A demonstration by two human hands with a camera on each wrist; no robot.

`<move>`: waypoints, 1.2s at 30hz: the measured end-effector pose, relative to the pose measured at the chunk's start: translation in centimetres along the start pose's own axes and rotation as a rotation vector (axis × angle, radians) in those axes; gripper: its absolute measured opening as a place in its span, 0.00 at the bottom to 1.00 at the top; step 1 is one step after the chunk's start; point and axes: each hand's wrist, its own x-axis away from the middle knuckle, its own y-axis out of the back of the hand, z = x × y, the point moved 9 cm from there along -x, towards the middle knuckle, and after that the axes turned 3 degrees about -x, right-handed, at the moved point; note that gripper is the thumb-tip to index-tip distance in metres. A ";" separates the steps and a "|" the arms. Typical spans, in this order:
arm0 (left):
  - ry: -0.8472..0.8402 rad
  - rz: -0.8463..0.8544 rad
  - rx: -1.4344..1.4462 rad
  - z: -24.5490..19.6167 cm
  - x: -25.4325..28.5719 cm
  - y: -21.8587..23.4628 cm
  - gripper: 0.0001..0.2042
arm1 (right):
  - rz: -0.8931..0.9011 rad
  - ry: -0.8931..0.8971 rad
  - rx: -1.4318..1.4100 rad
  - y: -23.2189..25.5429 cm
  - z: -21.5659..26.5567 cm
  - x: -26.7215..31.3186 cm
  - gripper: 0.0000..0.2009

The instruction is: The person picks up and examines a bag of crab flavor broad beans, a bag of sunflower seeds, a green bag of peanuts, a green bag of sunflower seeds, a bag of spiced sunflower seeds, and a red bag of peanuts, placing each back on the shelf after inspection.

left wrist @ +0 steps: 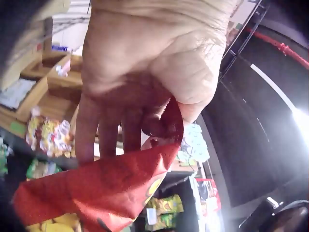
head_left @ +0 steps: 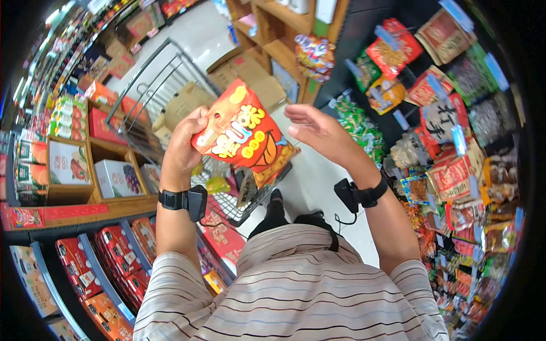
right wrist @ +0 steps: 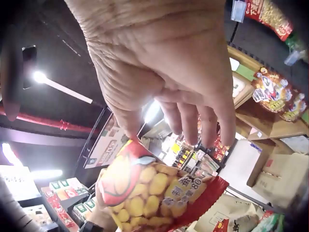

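Boxed goods fill a wooden display (head_left: 90, 196) at the left of the head view. Just right of it, the left hand (head_left: 185, 139) pinches the crimped end of a red snack bag (head_left: 242, 136) between thumb and finger. The bag hangs tilted at upper centre, partly over a wire shopping cart (head_left: 232, 215). Right of the bag, the right hand (head_left: 324, 133) is released, fingers loosely extended near it. Assorted packets (head_left: 449, 128) crowd the far right.

head — looking down | wrists — close, palm-side | all share: wooden shelf (head_left: 282, 16)
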 end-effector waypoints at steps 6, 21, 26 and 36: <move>0.051 0.290 0.088 0.3 -4.1 -13.2 0.08 | 0.083 -0.100 -0.298 3.9 2.9 7.7 0.37; -0.093 0.738 0.039 2.1 -4.9 -39.8 0.34 | -0.485 0.141 -0.252 16.6 8.7 25.8 0.29; -0.249 0.501 -0.286 1.2 -5.3 -44.0 0.18 | -0.661 0.294 -0.116 20.9 13.1 28.4 0.31; -0.432 0.682 -0.167 -6.8 -11.9 -53.3 0.18 | -0.778 0.333 0.189 27.9 20.6 26.0 0.31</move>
